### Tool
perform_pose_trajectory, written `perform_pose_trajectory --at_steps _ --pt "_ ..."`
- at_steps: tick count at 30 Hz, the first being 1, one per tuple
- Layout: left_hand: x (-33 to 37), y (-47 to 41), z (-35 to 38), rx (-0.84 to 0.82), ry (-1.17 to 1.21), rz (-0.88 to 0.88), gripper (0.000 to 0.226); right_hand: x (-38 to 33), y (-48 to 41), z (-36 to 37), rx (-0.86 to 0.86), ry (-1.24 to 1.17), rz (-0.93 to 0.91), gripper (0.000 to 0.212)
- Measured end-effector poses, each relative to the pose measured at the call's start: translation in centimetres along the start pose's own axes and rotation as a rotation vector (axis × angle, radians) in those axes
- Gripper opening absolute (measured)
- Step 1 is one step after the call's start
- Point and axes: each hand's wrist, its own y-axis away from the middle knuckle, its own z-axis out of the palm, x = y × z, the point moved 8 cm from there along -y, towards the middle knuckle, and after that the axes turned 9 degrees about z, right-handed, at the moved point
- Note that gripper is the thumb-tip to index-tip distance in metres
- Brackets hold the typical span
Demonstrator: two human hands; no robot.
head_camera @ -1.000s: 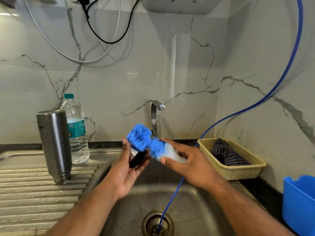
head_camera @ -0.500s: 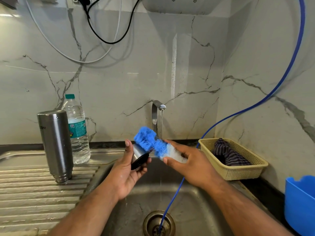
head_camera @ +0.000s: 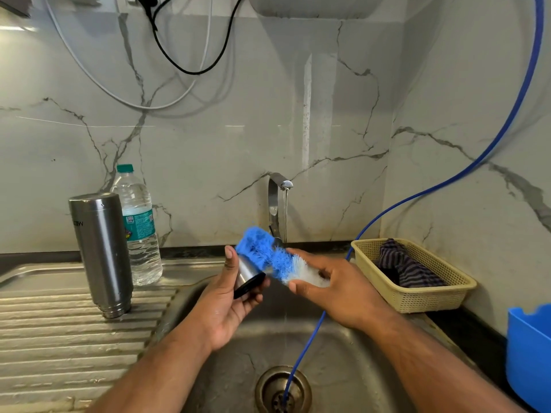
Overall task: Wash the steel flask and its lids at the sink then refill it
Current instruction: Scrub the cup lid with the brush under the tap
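Over the sink (head_camera: 343, 347), left hand (head_camera: 226, 305) grips the steel, black-rimmed lid (head_camera: 249, 274), right hand (head_camera: 343, 293) a blue brush (head_camera: 268, 251).

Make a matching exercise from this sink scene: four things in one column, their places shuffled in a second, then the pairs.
Things
1. steel flask
2. lid
3. brush
4. striped cloth

Places
A. in the basket
B. held by the left hand
C. mouth-down on the drainboard
D. held by the right hand

Pairs: 1-C, 2-B, 3-D, 4-A
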Motion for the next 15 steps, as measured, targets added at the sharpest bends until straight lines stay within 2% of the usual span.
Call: perform_pose_trajectory --at_steps 2,5,10,13,15 --pt "-0.2 -0.1 0.0 0.002 -0.013 -0.003 0.095 0.0 0.1 0.0 -0.003 -0.016 0.001 0.057" --pt "-0.4 -0.4 -0.3 0.042 -0.004 -0.007 0.089 -0.3 0.2 0.1 -0.007 -0.013 -0.016 0.056" --pt "-0.4 -0.4 -0.8 0.15 0.021 -0.049 0.092 0.0 0.3 0.5 -0.038 0.004 0.008 0.058" --pt "-0.2 -0.2 -1.2 0.241 0.181 -0.082 0.087 0.3 0.1 0.6 -0.018 0.051 0.023 0.058" --pt "-0.3 0.0 -0.9 0.212 0.319 -0.123 0.082 1.1 -0.1 0.3 0.039 0.087 0.055 0.058"
